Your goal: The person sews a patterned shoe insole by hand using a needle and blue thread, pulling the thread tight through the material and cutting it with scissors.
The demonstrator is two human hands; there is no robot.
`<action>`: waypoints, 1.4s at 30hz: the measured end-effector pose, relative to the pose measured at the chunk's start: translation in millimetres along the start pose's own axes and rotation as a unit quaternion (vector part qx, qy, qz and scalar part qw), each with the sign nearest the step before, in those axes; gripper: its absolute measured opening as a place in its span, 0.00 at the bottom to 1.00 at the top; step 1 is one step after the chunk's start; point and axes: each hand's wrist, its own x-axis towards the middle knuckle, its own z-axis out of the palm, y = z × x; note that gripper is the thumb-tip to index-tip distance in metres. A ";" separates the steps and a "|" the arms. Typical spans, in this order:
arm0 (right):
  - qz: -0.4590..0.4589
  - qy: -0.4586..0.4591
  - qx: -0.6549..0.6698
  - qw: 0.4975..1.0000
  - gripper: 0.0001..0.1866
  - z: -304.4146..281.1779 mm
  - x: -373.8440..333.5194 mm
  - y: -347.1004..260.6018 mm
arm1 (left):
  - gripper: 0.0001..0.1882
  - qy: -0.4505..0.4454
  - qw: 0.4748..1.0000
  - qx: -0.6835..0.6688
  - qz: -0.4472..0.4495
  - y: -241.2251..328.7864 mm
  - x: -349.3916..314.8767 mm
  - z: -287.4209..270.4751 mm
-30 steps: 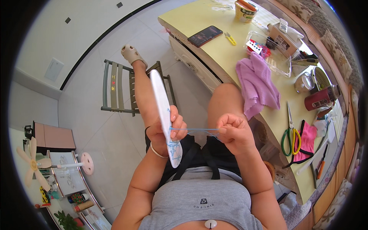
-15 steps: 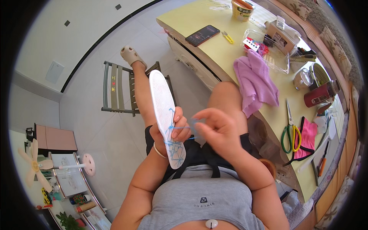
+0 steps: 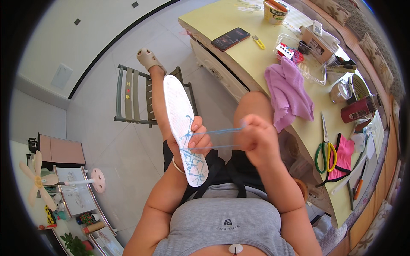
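My left hand point(image 3: 199, 135) grips a white insole point(image 3: 179, 104) by its middle, fingers wrapped over one edge and the sole standing upright above my lap. Blue stitches cross its lower half. Two strands of blue thread point(image 3: 222, 131) stretch from the insole to my right hand point(image 3: 257, 140), which is raised to the right with its fingers curled closed on the thread. That hand is slightly blurred; whether a needle is in it cannot be made out.
On the yellow-topped table at the right lie a phone point(image 3: 230, 39), yellow snips point(image 3: 258, 42), a purple cloth point(image 3: 290, 94), scissors point(image 3: 326, 147), a pink fabric piece point(image 3: 343, 157) and a dark red flask point(image 3: 358, 109). A folding chair point(image 3: 133, 96) supports my foot. A fan point(image 3: 39, 181) stands at left.
My right hand has pulled slightly right and its fingers have curled in. The blue thread now runs as two long taut strands. The left hand still holds the insole.
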 end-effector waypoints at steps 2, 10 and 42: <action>-0.033 0.024 0.054 0.998 0.05 -23.7 2.7 -15.6 | 0.20 0.006 1.000 -0.018 0.004 1.9 0.1 -0.5; -0.114 0.086 0.146 0.979 0.05 -57.7 -14.1 -52.3 | 0.20 0.044 0.999 -0.003 0.021 11.6 -0.4 -1.7; -0.178 0.094 -0.310 0.929 0.07 -31.8 -56.0 -58.3 | 0.09 -0.204 0.175 0.895 0.356 -3.2 4.2 68.7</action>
